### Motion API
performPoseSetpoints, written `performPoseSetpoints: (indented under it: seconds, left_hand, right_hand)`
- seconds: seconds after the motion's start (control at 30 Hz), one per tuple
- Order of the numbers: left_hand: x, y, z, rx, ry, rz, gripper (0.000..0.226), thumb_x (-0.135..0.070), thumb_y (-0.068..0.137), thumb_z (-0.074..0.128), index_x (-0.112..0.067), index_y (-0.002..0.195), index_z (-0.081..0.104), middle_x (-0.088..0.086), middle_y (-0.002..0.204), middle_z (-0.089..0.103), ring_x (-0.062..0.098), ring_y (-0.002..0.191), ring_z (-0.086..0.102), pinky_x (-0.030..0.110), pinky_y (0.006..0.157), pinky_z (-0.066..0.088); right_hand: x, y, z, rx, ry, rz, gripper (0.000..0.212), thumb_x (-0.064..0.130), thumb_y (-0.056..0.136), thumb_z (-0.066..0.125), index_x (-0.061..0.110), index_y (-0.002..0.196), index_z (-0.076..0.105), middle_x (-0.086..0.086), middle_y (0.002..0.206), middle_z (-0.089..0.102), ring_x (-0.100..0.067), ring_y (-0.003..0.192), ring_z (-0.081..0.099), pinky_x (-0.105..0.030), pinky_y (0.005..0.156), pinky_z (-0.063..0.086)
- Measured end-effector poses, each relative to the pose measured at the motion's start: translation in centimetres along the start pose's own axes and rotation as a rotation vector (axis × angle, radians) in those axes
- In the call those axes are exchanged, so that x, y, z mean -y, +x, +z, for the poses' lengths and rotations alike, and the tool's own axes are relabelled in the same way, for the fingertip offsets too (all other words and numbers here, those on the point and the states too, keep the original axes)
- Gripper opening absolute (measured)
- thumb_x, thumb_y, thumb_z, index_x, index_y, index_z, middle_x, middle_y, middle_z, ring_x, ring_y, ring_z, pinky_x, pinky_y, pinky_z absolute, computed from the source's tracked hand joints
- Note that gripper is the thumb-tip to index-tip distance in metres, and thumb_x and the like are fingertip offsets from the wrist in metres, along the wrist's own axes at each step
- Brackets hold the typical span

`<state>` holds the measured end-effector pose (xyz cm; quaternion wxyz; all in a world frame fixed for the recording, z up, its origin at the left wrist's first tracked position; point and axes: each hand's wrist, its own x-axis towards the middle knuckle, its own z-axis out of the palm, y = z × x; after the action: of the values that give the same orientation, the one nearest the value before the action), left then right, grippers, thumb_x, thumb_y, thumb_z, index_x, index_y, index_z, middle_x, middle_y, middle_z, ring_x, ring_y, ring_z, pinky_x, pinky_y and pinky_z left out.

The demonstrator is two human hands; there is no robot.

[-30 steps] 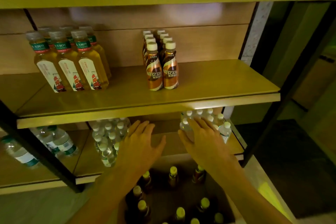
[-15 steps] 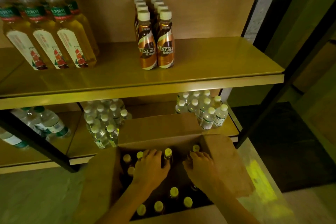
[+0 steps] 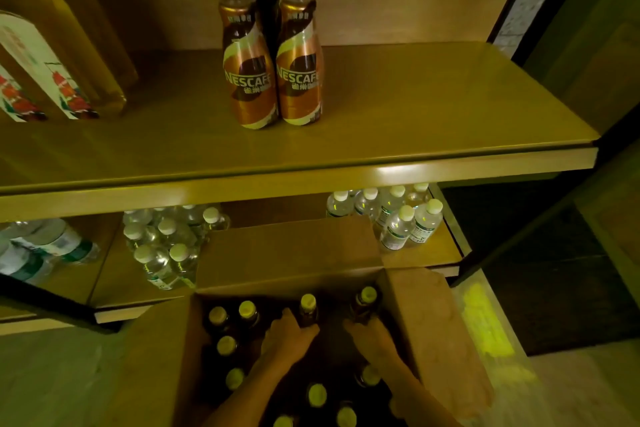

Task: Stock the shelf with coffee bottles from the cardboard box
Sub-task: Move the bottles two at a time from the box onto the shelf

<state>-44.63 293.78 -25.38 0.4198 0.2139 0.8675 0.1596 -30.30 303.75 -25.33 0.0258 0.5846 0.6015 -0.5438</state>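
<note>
An open cardboard box [image 3: 440, 336] stands on the floor before the shelving, holding several dark coffee bottles with pale caps. Both my hands are down inside it. My left hand [image 3: 287, 340] wraps the body of one coffee bottle [image 3: 307, 305] near the box's far side. My right hand [image 3: 372, 336] grips another coffee bottle [image 3: 365, 300] in the far right corner. On the middle shelf [image 3: 415, 121] two rows of brown Nescafe coffee bottles [image 3: 273, 76] stand upright, running toward the back.
Large yellow tea bottles [image 3: 41, 55] stand at the shelf's left. The lower shelf [image 3: 429, 253] carries clusters of small water bottles [image 3: 398, 218] and more water bottles [image 3: 162, 246]. A black upright post [image 3: 519, 253] frames the right side. The box's far flap [image 3: 291, 250] stands up.
My hands dropped from the lower shelf level into the box and closed around two bottles at its far side. The camera tilted down and moved closer to the shelf.
</note>
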Motion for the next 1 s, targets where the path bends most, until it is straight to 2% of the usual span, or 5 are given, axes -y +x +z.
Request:
performPoseSetpoints:
  seconds: [0.2,0.43,0.57,0.73,1.0]
  left_hand:
    - [-0.8,3.2,1.3,0.016,-0.160,-0.060,0.090,-0.047,0.079,0.075,-0.011,0.149,0.031,0.014,0.144,0.049,0.035,0.130,0.050,0.043,0.103,0.045]
    - [-0.9,5.2,2.8,-0.009,-0.183,-0.061,0.075,-0.050,0.069,0.081,-0.020,0.133,0.056,0.008,0.128,0.065,0.031,0.118,0.059,0.040,0.095,0.050]
    - [-0.7,5.7,3.2,-0.036,-0.252,-0.040,0.079,-0.038,0.066,0.088,-0.015,0.133,0.055,0.010,0.125,0.066,0.031,0.118,0.060,0.040,0.096,0.050]
    - [-0.7,6.2,3.6,-0.075,-0.290,-0.066,0.073,-0.026,0.069,0.087,-0.011,0.132,0.056,0.012,0.124,0.066,0.029,0.117,0.061,0.040,0.096,0.051]
    - [0.2,5.0,2.8,-0.101,-0.248,-0.017,0.058,-0.032,0.068,0.084,-0.020,0.122,0.065,0.007,0.115,0.070,0.026,0.109,0.065,0.031,0.082,0.051]
  right_hand:
    - [0.7,4.4,1.4,-0.090,0.215,0.180,0.037,0.025,0.093,0.066,-0.001,0.118,0.058,-0.021,0.114,0.063,-0.032,0.107,0.060,-0.036,0.084,0.043]
    - [-0.3,6.2,3.5,-0.190,0.222,0.108,0.053,0.018,0.088,0.070,-0.005,0.131,0.048,-0.021,0.114,0.059,-0.035,0.109,0.059,-0.038,0.089,0.049]
    - [-1.0,6.7,4.4,-0.171,-0.036,0.009,0.032,0.012,0.093,0.060,-0.002,0.122,0.059,-0.029,0.111,0.063,-0.045,0.109,0.058,-0.054,0.099,0.046]
    - [-0.7,7.0,4.5,-0.292,0.031,0.030,0.022,0.021,0.092,0.066,0.007,0.098,0.050,-0.010,0.089,0.056,-0.025,0.088,0.059,-0.042,0.087,0.049]
    - [-0.9,6.1,3.4,-0.175,0.150,0.008,0.058,0.017,0.084,0.076,0.001,0.134,0.051,-0.018,0.125,0.061,-0.032,0.120,0.056,-0.040,0.099,0.044]
